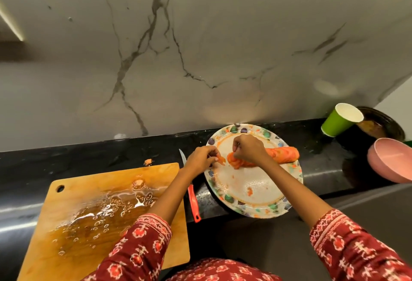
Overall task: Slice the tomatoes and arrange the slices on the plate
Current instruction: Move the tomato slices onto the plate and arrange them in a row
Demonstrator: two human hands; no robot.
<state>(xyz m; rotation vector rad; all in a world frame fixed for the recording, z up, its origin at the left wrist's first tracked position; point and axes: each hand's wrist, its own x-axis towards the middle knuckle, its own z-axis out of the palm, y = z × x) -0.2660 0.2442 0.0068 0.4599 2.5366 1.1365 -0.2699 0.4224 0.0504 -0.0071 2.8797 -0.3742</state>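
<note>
Head view shows my two arms reaching over a black counter (pixel 323 162) under a marble-veined wall (pixel 200 46); I place everything by the plate (pixel 263 200), a patterned round dish with a speckled rim that sits on the counter and overhangs its near edge a little. Left of the plate lies the wooden cutting board (pixel 73 225), wet with juice and seeds, a hanging hole at its far left corner. Right of the plate, near the counter's end, a pink bowl (pixel 392 160) stands, with a dark pan (pixel 379 124) behind it and a green paper cup (pixel 338 122) tilted against that pan. On the plate, across its far half, a row of overlapping tomato slices (pixel 283 153) runs from the right rim toward the middle. My right hand (pixel 249 149) hovers over the left end of that row, fingers curled down onto the slices there. My left hand (pixel 200 158) is at the plate's left rim, fingertips pinching a single tomato slice (pixel 220 160) just beside the row's end. Between the plate and the board a knife (pixel 189 187) lies on the counter, red handle toward me, blade pointing away, partly hidden under my left wrist. A small tomato scrap (pixel 147 161) sits on the counter just beyond the board's far edge, and a smaller bit (pixel 249 191) lies on the plate's bare middle.
</note>
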